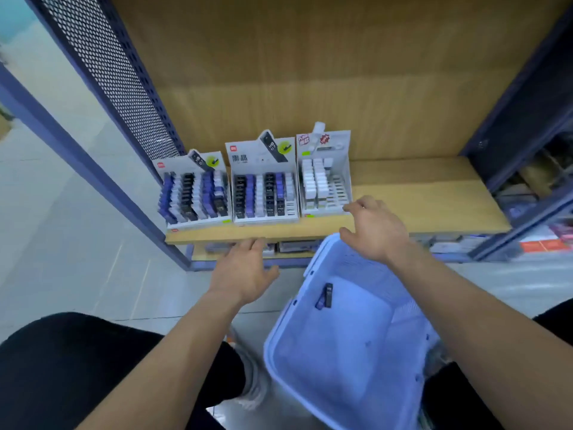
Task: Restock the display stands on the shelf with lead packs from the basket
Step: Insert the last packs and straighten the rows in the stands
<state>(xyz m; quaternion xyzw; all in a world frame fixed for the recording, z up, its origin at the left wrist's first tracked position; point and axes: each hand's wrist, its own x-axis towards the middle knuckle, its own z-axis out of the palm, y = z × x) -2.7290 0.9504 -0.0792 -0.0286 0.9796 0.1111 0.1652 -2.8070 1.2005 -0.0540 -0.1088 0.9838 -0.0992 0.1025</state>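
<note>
Three cardboard display stands sit side by side on the wooden shelf (418,197): a left stand (193,193) and a middle stand (265,187) filled with purple, black and white lead packs, and a right stand (324,178) with white packs and empty slots on its right side. A pale blue basket (350,346) stands on the floor below, holding a dark lead pack (325,295) near its far wall. My left hand (245,271) hovers open just under the shelf's front edge. My right hand (373,229) is open above the basket's far rim, fingertips near the right stand's front corner.
A perforated dark metal side panel (114,76) bounds the shelf on the left, a dark blue upright (521,119) on the right. A lower shelf (291,248) carries more stationery. The shelf's right half is bare wood. My knees flank the basket.
</note>
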